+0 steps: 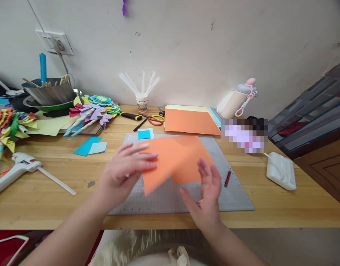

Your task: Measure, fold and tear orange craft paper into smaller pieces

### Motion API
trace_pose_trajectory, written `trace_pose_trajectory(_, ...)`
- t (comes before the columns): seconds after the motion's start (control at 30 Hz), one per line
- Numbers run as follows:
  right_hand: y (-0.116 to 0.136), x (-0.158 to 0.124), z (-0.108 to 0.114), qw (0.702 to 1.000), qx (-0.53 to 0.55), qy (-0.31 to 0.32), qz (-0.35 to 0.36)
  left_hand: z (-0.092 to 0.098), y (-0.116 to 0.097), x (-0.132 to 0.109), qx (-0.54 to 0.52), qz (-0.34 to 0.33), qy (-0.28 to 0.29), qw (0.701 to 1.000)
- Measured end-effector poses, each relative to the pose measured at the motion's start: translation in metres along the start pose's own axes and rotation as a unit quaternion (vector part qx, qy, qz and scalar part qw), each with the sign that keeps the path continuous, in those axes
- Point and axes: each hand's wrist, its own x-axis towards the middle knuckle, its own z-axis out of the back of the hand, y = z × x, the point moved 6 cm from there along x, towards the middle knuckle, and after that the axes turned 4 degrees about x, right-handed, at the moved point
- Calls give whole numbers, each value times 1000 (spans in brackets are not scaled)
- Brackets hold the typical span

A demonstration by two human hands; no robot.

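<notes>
A sheet of orange paper [161, 159] is bent over the grey cutting mat [231, 199], its near left corner raised and slightly blurred. At its left edge, my left hand [122, 171] has its fingers over the paper and the thumb below, gripping it. The right part of the orange sheet lies lower, over the mat. Beside that part my right hand [204, 197] is open, thumb and fingers apart, with nothing held. A small dark red pen-like stick [227, 178] rests on the mat to the right. Blue paper squares [144, 134] lie at the mat's far left.
Behind the mat are an orange-topped paper stack [192, 121], scissors [156, 120], a utility knife [130, 116] and a paper cup [142, 102] of white sticks. A glue gun [23, 166] and paper flowers [95, 107] are left; a bottle [240, 99] and white device [281, 170] right.
</notes>
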Motion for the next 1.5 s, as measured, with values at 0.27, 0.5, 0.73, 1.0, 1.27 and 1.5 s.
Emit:
trace_pose_trajectory(0.27,20,-25,-3,916,-181,305,190,-40,29,-82,156,18,102,982)
trace_pose_trajectory(0.5,9,-14,-16,936,-73,339,61,-39,14,-95,118,48,158,979)
trace_pose_trajectory(0.73,23,5,-11,982,-168,61,54,-31,46,-45,77,239,141,958)
trace_pose_trajectory(1.0,47,-10,-78,890,-227,357,168,-39,83,-8,120,233,166,951)
trace_pose_trajectory(1.27,39,-20,-86,877,-240,398,124,-42,86,-11,120,191,210,951)
trace_pose_trajectory(1.5,38,-27,-84,876,-244,397,124,-52,86,9,133,160,273,939)
